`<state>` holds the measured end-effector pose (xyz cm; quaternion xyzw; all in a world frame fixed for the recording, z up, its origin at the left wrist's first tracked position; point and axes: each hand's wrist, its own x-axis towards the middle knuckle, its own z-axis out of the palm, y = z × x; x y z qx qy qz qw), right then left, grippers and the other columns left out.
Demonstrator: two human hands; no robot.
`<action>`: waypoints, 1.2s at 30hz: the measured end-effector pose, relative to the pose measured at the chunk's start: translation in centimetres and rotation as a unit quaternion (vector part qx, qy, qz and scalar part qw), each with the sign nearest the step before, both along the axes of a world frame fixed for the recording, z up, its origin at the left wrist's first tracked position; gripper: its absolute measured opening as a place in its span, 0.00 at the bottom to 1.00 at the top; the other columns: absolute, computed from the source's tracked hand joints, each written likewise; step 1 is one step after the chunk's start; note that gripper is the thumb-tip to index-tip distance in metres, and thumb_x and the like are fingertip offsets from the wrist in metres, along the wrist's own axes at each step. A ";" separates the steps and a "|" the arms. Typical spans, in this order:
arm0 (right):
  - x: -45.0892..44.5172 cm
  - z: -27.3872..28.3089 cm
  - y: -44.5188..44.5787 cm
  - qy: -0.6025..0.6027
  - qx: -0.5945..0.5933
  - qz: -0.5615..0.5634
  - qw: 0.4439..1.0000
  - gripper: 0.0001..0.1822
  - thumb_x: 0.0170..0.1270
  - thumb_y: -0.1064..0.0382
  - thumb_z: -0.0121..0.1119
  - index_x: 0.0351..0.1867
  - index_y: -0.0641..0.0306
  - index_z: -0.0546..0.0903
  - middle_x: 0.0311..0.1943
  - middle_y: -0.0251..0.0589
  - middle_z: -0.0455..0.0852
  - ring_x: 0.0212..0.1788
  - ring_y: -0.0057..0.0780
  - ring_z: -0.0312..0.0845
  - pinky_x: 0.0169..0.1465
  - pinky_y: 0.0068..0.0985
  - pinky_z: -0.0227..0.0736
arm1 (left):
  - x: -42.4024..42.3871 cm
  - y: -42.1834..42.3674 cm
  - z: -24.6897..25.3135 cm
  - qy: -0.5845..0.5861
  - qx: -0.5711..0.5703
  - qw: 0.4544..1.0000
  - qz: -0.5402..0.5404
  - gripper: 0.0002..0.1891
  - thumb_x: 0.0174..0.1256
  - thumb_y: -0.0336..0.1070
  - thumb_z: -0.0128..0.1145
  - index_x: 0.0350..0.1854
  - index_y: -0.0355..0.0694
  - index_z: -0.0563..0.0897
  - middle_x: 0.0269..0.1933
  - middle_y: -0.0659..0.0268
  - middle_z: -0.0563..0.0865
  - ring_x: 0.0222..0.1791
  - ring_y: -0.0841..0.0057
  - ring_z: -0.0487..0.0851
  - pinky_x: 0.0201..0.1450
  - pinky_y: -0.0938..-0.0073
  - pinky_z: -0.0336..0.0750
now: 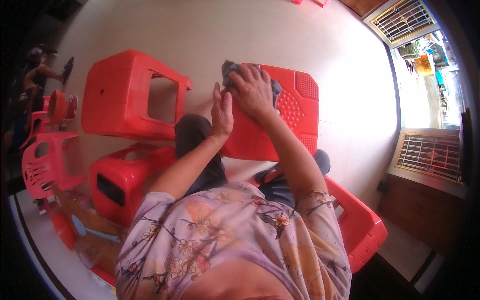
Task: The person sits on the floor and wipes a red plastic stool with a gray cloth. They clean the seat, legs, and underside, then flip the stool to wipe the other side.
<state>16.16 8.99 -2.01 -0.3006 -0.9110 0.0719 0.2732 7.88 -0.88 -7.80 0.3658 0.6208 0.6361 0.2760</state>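
A red plastic stool [290, 107] stands before me between my knees, its seat of raised dots and corner panels facing up. On the left part of that seat lies a crumpled dark grey cloth [276, 92]. My right hand [250, 88] presses down on the cloth with spread fingers, covering much of it. Close to the seat's left edge is my left hand [222, 114], upright with its palm turned towards the stool and nothing in it. Whether its palm touches the edge cannot be made out.
Another red plastic stool [112, 97] lies on its side at the left, with a third [108, 176] below it. More red plastic furniture [362, 225] is by my right side. Pink chairs [48, 161] and a person [37, 75] are far left. A grilled door [429, 155] is at right.
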 end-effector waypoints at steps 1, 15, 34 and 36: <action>0.3 -0.1 0.9 -0.006 -0.003 -0.022 1.000 0.20 0.58 0.53 0.62 0.52 0.51 0.81 0.57 0.42 0.78 0.61 0.42 0.71 0.63 0.44 0.61 | 0.2 -0.2 1.3 0.031 -0.037 0.999 0.023 0.31 0.79 0.45 0.43 0.73 0.29 0.54 0.62 0.50 0.77 0.62 0.64 0.75 0.64 0.70 0.68; 10.9 -2.5 5.7 -0.081 0.014 -0.298 0.951 0.21 0.65 0.49 0.57 0.59 0.48 0.76 0.63 0.39 0.74 0.66 0.44 0.67 0.64 0.43 0.62 | 0.2 0.3 1.0 0.044 -0.044 0.998 0.016 0.31 0.79 0.50 0.40 0.71 0.27 0.59 0.64 0.45 0.74 0.65 0.58 0.72 0.68 0.66 0.64; 10.0 -0.2 -13.9 -0.025 0.020 -0.013 0.999 0.23 0.53 0.59 0.64 0.54 0.54 0.80 0.54 0.46 0.78 0.57 0.45 0.72 0.61 0.45 0.64 | -1.0 1.1 -0.7 0.071 -0.062 0.995 0.014 0.31 0.71 0.46 0.55 0.66 0.28 0.66 0.59 0.47 0.77 0.58 0.55 0.76 0.62 0.62 0.71; 12.7 -0.2 -13.4 -0.034 0.007 -0.024 0.999 0.25 0.51 0.59 0.66 0.54 0.52 0.80 0.55 0.46 0.78 0.58 0.47 0.72 0.63 0.46 0.64 | -0.6 1.3 -1.0 0.222 -0.088 0.971 0.011 0.33 0.69 0.45 0.58 0.68 0.27 0.63 0.60 0.43 0.75 0.59 0.50 0.75 0.63 0.59 0.70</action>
